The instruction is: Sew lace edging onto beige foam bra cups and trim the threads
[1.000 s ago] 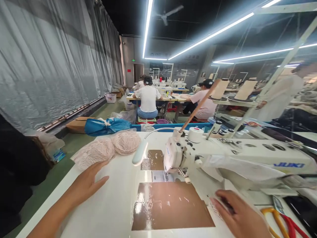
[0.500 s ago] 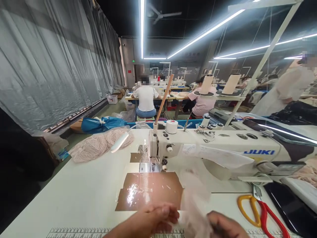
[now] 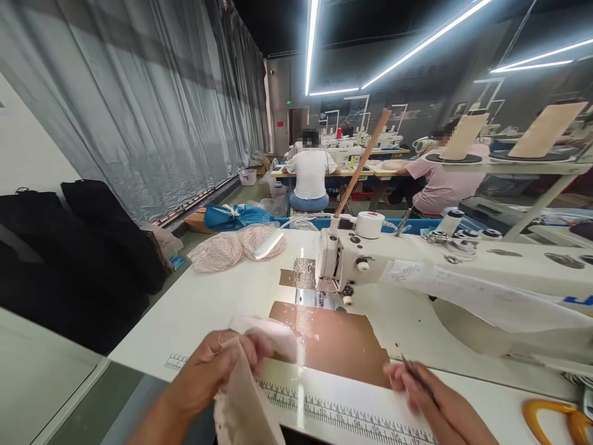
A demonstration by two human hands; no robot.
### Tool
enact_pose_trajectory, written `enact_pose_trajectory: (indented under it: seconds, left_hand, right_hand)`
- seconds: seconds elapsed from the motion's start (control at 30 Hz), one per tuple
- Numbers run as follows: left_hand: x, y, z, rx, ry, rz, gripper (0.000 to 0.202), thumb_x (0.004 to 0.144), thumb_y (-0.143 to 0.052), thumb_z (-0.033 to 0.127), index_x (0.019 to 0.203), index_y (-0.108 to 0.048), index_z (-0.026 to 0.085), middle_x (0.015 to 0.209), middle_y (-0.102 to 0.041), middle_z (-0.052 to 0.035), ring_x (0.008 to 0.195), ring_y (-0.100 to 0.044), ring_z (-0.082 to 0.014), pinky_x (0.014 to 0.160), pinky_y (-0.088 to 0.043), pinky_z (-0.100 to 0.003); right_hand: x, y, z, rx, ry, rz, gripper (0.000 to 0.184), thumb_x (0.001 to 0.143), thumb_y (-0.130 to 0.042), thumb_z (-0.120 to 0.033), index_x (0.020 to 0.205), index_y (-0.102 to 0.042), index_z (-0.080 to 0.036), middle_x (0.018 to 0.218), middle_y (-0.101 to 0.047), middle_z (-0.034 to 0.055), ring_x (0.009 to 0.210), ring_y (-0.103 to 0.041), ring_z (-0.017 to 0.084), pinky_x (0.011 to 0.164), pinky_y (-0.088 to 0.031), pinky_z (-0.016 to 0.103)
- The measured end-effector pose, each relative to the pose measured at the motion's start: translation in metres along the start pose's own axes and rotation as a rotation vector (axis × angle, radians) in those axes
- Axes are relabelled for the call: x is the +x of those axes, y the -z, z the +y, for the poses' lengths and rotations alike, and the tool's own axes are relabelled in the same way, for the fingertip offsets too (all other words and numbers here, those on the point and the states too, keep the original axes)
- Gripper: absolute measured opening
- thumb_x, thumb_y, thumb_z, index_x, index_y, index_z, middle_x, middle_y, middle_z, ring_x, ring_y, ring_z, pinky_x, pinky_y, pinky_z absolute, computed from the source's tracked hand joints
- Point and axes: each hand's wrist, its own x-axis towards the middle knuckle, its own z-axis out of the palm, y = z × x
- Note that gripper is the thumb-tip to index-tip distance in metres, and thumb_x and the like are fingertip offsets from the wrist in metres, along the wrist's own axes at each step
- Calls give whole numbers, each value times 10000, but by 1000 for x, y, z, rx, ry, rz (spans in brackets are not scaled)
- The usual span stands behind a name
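One pale cloth is pinched between thumb and fingers of the left hand at seven o'clock, drooping past the near edge of the table. At five o'clock the right hand is curled around a small dark pointed tool, with an orange handle nearby at four o'clock.

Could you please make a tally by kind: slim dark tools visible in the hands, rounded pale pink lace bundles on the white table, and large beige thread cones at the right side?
Slim dark tool, in the right hand: 1
Rounded pale pink lace bundles on the white table: 2
Large beige thread cones: 2
Total: 5
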Motion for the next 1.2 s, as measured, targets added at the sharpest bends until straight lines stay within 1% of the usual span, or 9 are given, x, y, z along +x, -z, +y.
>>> enact_pose_trajectory:
  seconds: [0.1, 0.2, 0.3, 0.37, 0.53, 0.7, 0.9, 1.03, 1.2]
  left_hand:
    - [2, 22, 10, 408, 37, 121, 316, 893, -567, 470, 946, -707, 191, 1098, -643, -74, 1053, -549, -253, 946, -400, -358]
    - [13, 36, -3, 537, 92, 153, 363, 887, -559, 501, 1044, -671, 193, 1099, -634, -70, 1045, -544, -256, 914, -409, -346]
    - [21, 44, -18, 442, 82, 168, 459, 831, -610, 555, 1067, -657, 163, 983, -634, -69, 868, -565, -213, 767, -436, -292]
    - [22, 47, -23, 381, 71, 182, 517, 792, -650, 570, 1097, -656, 153, 900, -627, -59, 785, -552, -188, 708, -428, -271]
    - [23, 48, -23, 313, 56, 130, 583, 741, -705, 567, 1136, -651, 143, 761, -568, -16, 681, -498, -142, 638, -388, -237]
    - [28, 51, -28, 307, 39, 105, 614, 729, -711, 567, 1150, -654, 124, 757, -517, -2, 660, -441, -112, 612, -347, -214]
    - [31, 52, -30, 258, 157, -153, 745, 688, -781, 499, 1309, -547, 162, 723, -460, 36, 614, -400, -80, 559, -326, -178]
    - [32, 47, -25, 245, 225, -314, 657, 682, -793, 481, 1208, -596, 140, 733, -492, 28, 601, -422, -80, 524, -339, -170]
    - [34, 41, -17, 284, 276, -454, 497, 668, -785, 514, 924, -677, 101, 698, -532, 14, 590, -464, -92, 522, -371, -182]
  right_hand:
    - [34, -22, -17, -280, 87, 21, 443, 943, -243, -426, 1017, -612, -192, 1373, -538, 166, 1317, -439, 320, 1083, -345, 512]
    - [39, -62, -52, -320, 193, -94, 304, 888, -362, -292, 853, -639, -171, 1446, -469, 176, 1387, -320, 372, 1126, -221, 589]
    - [31, -87, -83, -240, 473, -343, 228, 887, -410, -265, 944, -628, -240, 1344, -592, 59, 1255, -517, 228, 1075, -391, 387]
    - [35, -91, -91, -192, 535, -349, 254, 918, -354, -273, 950, -605, -247, 1272, -634, 60, 1143, -588, 204, 992, -462, 353]
    - [64, -92, -88, -241, 402, -173, 222, 878, -391, -255, 866, -607, -204, 1260, -601, 159, 1217, -503, 335, 1013, -386, 549]
    - [40, -96, -99, -63, 412, -299, 337, 921, -393, -442, 768, -629, -255, 746, -696, 31, 737, -658, 217, 710, -541, 332]
    - [35, -72, -130, 210, 265, -179, 373, 827, -517, -591, 822, -716, -276, 777, -691, 39, 793, -631, 251, 719, -503, 313]
    - [42, -77, -142, 282, 159, -388, 441, 820, -501, -627, 650, -632, -242, 599, -462, -17, 558, -420, 159, 574, -393, 280]
    - [52, -96, -138, 358, 164, -623, 482, 870, -455, -624, 617, -421, -215, 646, -291, -39, 592, -246, 125, 548, -247, 265]
